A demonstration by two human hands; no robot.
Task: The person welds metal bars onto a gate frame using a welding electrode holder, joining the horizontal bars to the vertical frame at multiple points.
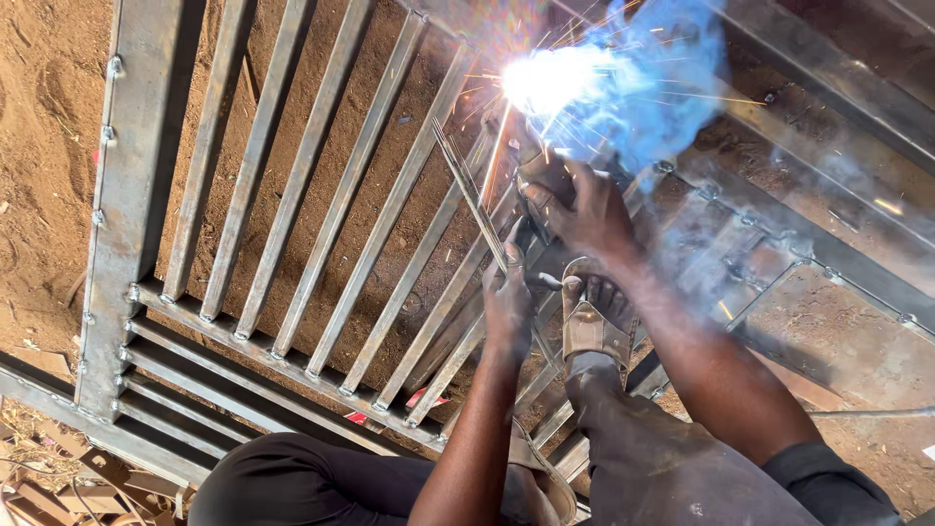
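Note:
A steel gate frame [136, 195] with many parallel square bars lies flat on brown dirt. My right hand [582, 209] grips a dark electrode holder [542, 180] over a bar near the top middle. At the rod's tip a white arc [545, 80] flares with sparks and blue smoke. My left hand [508, 297] is closed on a few thin spare welding rods [466, 180] that slant up to the left. My sandalled foot [596, 317] rests on the bars just below both hands.
Brown sandy ground [44, 146] surrounds the frame. A second steel frame [828, 88] runs diagonally at the upper right. Wood scraps [58, 487] lie at the lower left corner. My dark-trousered knees [292, 482] fill the bottom edge.

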